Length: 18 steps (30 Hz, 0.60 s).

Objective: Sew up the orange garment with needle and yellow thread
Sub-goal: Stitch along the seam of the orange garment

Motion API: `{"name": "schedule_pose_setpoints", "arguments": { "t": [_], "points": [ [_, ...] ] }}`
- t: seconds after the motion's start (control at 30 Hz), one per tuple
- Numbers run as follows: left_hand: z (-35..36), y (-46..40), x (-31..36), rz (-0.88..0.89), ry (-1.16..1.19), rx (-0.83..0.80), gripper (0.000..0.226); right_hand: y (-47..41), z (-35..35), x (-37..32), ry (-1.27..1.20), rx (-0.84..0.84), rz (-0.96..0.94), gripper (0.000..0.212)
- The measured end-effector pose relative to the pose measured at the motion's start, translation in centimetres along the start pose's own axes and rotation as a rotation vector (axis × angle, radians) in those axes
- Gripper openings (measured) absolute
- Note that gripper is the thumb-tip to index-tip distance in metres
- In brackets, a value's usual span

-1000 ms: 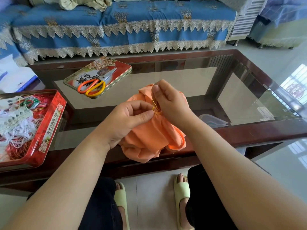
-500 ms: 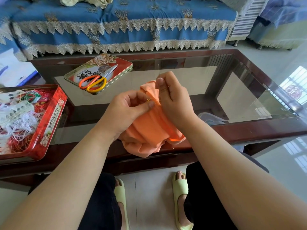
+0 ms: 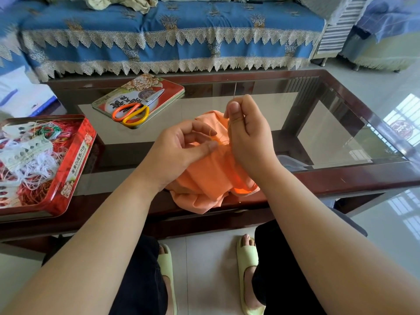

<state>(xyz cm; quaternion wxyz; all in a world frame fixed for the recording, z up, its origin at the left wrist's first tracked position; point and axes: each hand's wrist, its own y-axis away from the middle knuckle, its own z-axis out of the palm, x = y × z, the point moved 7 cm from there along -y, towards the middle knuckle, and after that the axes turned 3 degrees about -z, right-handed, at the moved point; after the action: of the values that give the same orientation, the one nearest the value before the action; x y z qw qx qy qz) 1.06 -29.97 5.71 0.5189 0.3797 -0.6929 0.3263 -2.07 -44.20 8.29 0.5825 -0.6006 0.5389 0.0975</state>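
Head camera: a crumpled orange cloth garment (image 3: 211, 173) lies bunched at the near edge of a glass-topped dark wood coffee table (image 3: 341, 178). The left hand (image 3: 179, 151) pinches the fabric at the seam; the right hand (image 3: 247, 137) grips a thin steel needle (image 3: 234, 92) pointing up, yellow thread (image 3: 229, 123) trailing down. Orange-and-yellow-handled scissors (image 3: 134, 110) rest on a red tin lid (image 3: 163, 87).

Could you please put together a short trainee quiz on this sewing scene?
1. True or false: the scissors lie on the tin lid.
2. Which hand holds the needle? A) left hand B) right hand
3. Fill in: the left hand pinches the orange ____.

Key: 1 true; 2 B; 3 garment.
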Motion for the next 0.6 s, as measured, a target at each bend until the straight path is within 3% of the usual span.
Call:
{"name": "schedule_pose_setpoints", "arguments": {
  "t": [0.17,0.4,0.47,0.6],
  "points": [
    [-1.0,0.0,0.0,-0.039,0.035,0.069,0.033,-0.1,-0.7,0.1,0.000,0.043,0.007,0.020],
    [0.9,0.4,-0.9,-0.172,-0.295,-0.156,0.102,0.1,-1.3,-0.9,0.023,0.084,-0.097,0.014],
    [0.9,0.5,-0.9,-0.179,-0.301,-0.148,0.086,0.1,-1.2,-0.8,0.030,0.068,-0.108,0.013],
    [1.0,0.5,-0.9,-0.217,-0.202,-0.134,0.025,-0.4,-0.7,0.6,0.043,-0.050,0.031,0.021]
  ]
}}
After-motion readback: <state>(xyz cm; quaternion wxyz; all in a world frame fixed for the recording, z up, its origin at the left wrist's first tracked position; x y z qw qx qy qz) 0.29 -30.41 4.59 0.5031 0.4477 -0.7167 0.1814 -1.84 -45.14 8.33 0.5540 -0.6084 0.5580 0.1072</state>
